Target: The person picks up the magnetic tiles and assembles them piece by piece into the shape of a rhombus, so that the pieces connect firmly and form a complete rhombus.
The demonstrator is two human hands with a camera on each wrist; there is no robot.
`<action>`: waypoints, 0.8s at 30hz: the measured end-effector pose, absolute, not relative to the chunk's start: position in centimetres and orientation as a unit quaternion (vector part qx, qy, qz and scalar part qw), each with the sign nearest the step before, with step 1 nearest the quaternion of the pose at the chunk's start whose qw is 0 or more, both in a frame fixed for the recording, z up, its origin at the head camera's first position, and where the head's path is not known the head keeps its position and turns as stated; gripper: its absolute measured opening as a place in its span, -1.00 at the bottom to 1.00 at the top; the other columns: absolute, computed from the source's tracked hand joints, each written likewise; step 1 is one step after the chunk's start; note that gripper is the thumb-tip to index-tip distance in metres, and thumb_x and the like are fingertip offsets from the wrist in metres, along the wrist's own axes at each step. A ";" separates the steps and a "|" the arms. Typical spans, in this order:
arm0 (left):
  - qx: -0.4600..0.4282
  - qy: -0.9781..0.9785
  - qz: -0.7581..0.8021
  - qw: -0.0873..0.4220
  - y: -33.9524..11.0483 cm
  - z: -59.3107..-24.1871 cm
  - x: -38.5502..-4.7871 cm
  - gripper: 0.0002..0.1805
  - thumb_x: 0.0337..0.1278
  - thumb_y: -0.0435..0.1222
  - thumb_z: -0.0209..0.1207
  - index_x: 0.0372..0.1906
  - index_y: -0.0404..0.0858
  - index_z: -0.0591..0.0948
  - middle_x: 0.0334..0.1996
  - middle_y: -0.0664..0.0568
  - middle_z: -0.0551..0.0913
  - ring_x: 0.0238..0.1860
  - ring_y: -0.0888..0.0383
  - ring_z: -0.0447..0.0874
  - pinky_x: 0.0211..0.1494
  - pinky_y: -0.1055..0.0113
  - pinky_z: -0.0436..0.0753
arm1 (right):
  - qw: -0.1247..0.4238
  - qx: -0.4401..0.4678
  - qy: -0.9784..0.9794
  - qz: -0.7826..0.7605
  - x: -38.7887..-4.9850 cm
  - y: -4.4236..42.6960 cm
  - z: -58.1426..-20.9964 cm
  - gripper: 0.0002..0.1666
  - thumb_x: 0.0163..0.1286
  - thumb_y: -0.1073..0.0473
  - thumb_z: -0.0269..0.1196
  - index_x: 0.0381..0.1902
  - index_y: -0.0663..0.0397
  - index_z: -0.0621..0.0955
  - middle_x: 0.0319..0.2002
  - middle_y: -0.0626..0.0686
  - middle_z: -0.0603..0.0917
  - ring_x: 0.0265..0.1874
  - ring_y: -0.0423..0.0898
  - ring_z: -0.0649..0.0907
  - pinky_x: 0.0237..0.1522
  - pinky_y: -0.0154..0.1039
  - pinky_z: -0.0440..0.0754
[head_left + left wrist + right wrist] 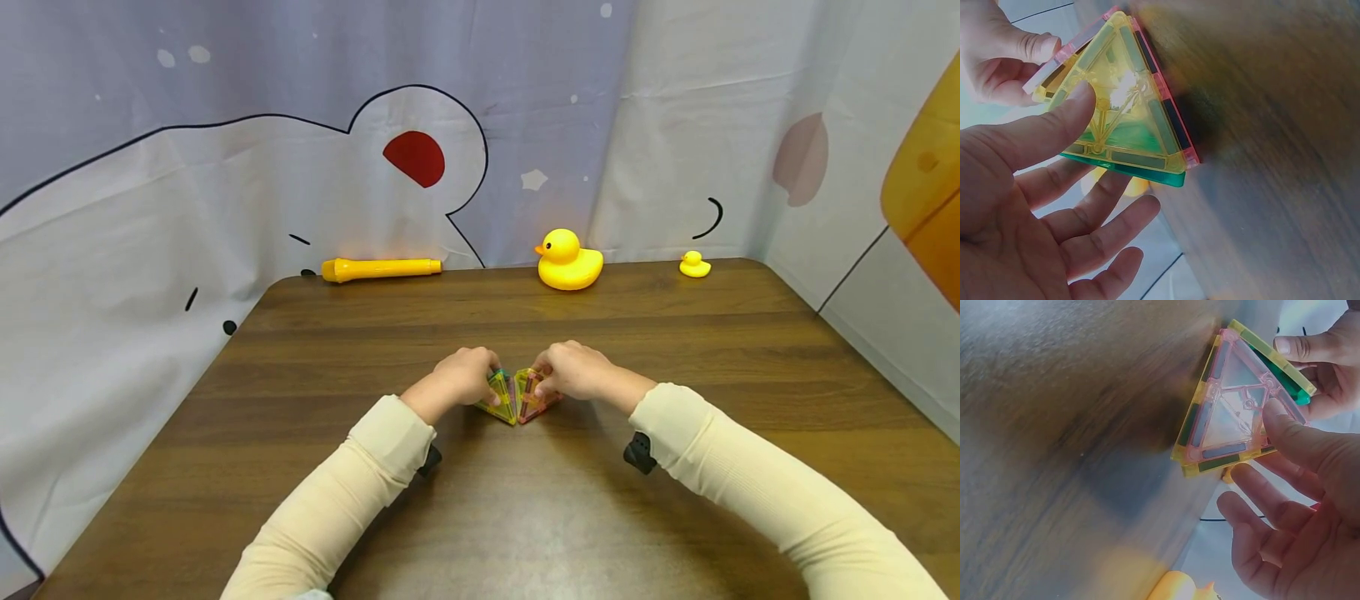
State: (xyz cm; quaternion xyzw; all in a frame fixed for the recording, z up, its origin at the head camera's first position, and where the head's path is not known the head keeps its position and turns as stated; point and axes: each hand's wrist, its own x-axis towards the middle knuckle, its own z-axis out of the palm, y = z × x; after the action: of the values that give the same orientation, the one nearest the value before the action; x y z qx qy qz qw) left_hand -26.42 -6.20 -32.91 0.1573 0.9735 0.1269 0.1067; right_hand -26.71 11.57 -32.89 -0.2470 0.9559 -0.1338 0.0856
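Translucent triangular magnetic tiles stand in two leaning groups at the middle of the table. My left hand (pixel 461 379) pinches the left group, its thumb on a yellow triangular tile (pixel 1119 75) and fingers behind at a green tile (pixel 1160 176). The right group is pinched by my right hand (pixel 577 371), the thumb pressing a pink triangular tile (pixel 1235 375) that has yellow tiles (pixel 1210 465) behind it. Their lower corners come close in the head view; whether they touch I cannot tell. The hands partly hide the outer sides of both groups.
Along the back edge of the wooden table (pixel 480 517) lie a yellow toy microphone (pixel 382 268), a large yellow rubber duck (pixel 568 265) and a small duck (pixel 694 266). A printed curtain (pixel 300 192) hangs behind the table.
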 end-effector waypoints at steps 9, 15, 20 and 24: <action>0.162 0.973 0.124 0.105 -6.2 -33.0 -26.5 -0.50 -0.35 -0.14 0.38 -0.12 -0.14 0.55 -0.26 0.06 0.56 -0.17 0.08 0.48 -0.25 0.18 0.45 | 0.069 -0.267 0.952 -0.130 -26.6 11.1 -32.9 -0.62 0.05 0.01 0.28 -0.18 0.07 0.61 -0.26 -0.02 0.60 -0.26 -0.08 0.53 -0.29 -0.17 0.48; 0.161 0.974 0.121 0.105 -6.2 -32.9 -26.6 -0.50 -0.36 -0.14 0.38 -0.13 -0.14 0.56 -0.29 0.08 0.56 -0.20 0.09 0.49 -0.28 0.19 0.45 | 0.069 -0.266 0.952 -0.133 -26.7 10.8 -32.8 -0.63 0.06 0.00 0.27 -0.19 0.06 0.62 -0.22 -0.02 0.60 -0.27 -0.09 0.53 -0.37 -0.21 0.46; 0.164 0.974 0.120 0.102 -6.2 -33.0 -26.6 -0.52 -0.36 -0.14 0.39 -0.15 -0.14 0.57 -0.28 0.07 0.57 -0.21 0.09 0.49 -0.29 0.19 0.45 | 0.063 -0.277 0.950 -0.128 -26.7 10.4 -32.7 -0.64 0.07 0.01 0.26 -0.18 0.04 0.62 -0.22 -0.02 0.60 -0.23 -0.07 0.54 -0.32 -0.18 0.48; 0.165 0.973 0.122 0.103 -6.2 -32.9 -26.6 -0.52 -0.36 -0.14 0.38 -0.15 -0.14 0.57 -0.25 0.07 0.57 -0.19 0.09 0.49 -0.29 0.19 0.45 | 0.061 -0.277 0.951 -0.125 -26.7 10.0 -32.6 -0.66 0.08 0.00 0.25 -0.19 0.00 0.62 -0.23 -0.05 0.60 -0.22 -0.08 0.53 -0.32 -0.18 0.48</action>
State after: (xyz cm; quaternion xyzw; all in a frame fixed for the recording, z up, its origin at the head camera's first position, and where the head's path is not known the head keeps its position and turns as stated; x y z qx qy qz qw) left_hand -26.58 -6.20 -32.95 0.1646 0.9733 0.1225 0.1029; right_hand -26.70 9.95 -32.57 -0.2773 0.9506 -0.1253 0.0611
